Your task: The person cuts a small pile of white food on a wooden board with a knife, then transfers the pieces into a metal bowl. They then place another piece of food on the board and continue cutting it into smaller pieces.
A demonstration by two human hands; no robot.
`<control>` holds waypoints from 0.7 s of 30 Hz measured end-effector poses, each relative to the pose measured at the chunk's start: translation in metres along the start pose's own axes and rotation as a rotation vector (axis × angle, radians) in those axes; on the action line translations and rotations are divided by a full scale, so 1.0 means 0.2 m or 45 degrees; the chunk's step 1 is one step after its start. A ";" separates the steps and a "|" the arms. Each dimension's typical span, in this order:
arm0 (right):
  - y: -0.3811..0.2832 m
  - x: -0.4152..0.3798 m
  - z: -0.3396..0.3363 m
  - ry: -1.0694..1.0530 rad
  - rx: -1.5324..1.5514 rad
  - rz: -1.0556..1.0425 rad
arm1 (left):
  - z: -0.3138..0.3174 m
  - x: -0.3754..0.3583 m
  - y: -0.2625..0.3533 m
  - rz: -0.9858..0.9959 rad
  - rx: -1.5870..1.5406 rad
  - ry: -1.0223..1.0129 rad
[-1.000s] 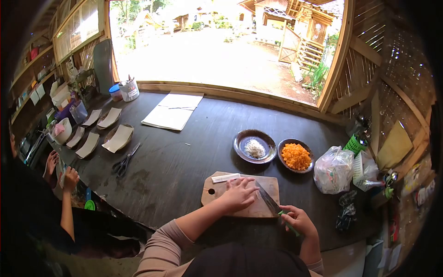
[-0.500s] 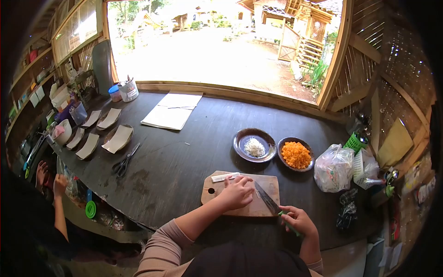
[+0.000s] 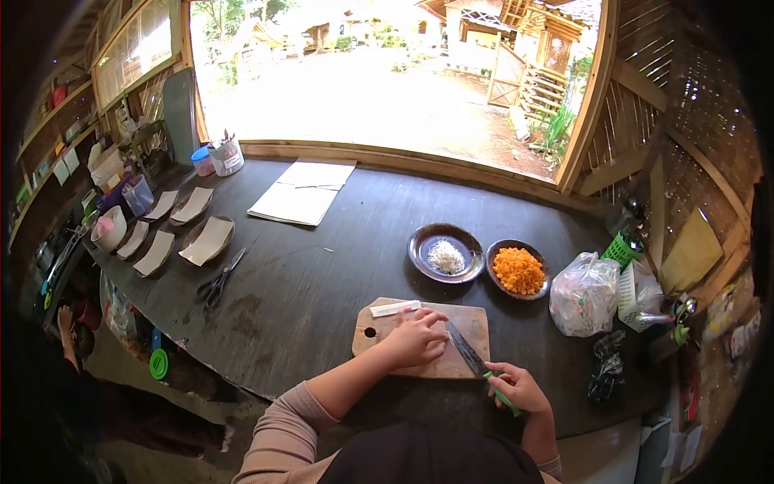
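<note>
Co-worker's hand (image 3: pixel 65 320) has shifted left, farther from table (image 3: pixel 290 282). My hands apart: right hand (image 3: pixel 520 389) wrapped round knife (image 3: pixel 466 351), tip just beside left hand (image 3: pixel 417 339). Left bent over board (image 3: pixel 472 318); whether gripping, cannot tell. White strip (image 3: pixel 391 309) lies just beyond it, on board.

On the left of the table (image 3: pixel 363 218), scissors (image 3: pixel 213 288) lie near dishes (image 3: pixel 223 248) with pale sheets (image 3: pixel 208 239) in them, a white bowl (image 3: pixel 114 234) beside these. Stacked papers (image 3: pixel 298 200) lie near the window frame (image 3: pixel 387 156), with a tub (image 3: pixel 227 159) and a blue-lidded jar (image 3: pixel 202 164) to their left. On the right, a plastic bag (image 3: pixel 582 298) sits by a green basket (image 3: pixel 619 251) and a white basket (image 3: pixel 629 300).
</note>
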State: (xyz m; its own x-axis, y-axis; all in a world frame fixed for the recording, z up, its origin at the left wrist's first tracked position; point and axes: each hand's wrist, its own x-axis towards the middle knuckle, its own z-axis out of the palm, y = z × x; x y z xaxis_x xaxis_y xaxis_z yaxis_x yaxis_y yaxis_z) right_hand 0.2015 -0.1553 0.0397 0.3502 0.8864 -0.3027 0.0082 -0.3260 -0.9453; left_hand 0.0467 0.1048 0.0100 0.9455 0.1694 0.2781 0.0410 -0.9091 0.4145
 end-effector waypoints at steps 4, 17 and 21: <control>0.00 0.00 0.01 -0.005 -0.005 0.013 | 0.01 0.00 -0.01 0.029 -0.002 0.003; 0.01 0.01 0.01 -0.003 0.018 0.026 | -0.03 0.00 0.03 0.085 -0.057 -0.104; 0.01 0.01 0.01 -0.001 0.020 0.032 | -0.06 0.00 0.04 0.082 -0.044 -0.123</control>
State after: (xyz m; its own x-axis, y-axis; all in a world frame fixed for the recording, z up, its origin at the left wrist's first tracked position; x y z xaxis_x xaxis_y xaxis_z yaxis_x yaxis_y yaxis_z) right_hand 0.1999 -0.1541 0.0366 0.3491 0.8784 -0.3266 -0.0156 -0.3430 -0.9392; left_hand 0.0429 0.1020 0.0236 0.9725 0.0723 0.2213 -0.0304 -0.9031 0.4284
